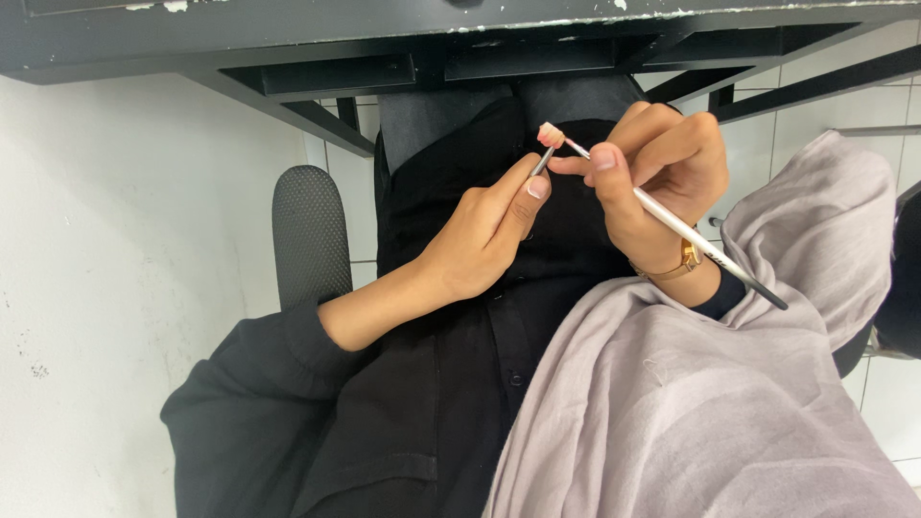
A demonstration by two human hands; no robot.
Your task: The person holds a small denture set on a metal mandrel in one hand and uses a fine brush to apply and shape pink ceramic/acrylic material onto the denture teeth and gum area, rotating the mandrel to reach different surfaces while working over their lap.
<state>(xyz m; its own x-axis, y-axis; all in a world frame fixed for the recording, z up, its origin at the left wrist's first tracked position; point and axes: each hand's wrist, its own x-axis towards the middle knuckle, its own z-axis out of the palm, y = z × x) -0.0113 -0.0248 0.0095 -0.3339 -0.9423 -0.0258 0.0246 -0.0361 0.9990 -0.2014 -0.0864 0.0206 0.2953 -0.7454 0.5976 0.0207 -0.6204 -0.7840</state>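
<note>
White tiled floor (892,403) with dark grout lines shows at right and in a strip between the legs; a plain white wall or panel (125,269), lightly scuffed, fills the left side. Head view looks straight down past the edge of a dark worktop (288,38) along the top, chipped white in spots, with black metal frame bars (796,91) under it. Black mesh chair armrest (310,235) stands just left of the lap. Person sits in black clothing, with a grey-mauve draped cloth (729,384) over the right side.

Left hand (484,240) is closed in a pinch, fingertips gripping a short metal pin (543,160) that carries a small pink-and-white tooth-like piece (551,134), held up over the lap, below the worktop edge. Right hand (657,177) is curled shut around a thin white-handled brush (691,235) with a dark end, held like a pen; its tip touches the pink piece. Gold wristwatch (683,261) sits on the right wrist. Hands are close together, fingertips nearly meeting.
</note>
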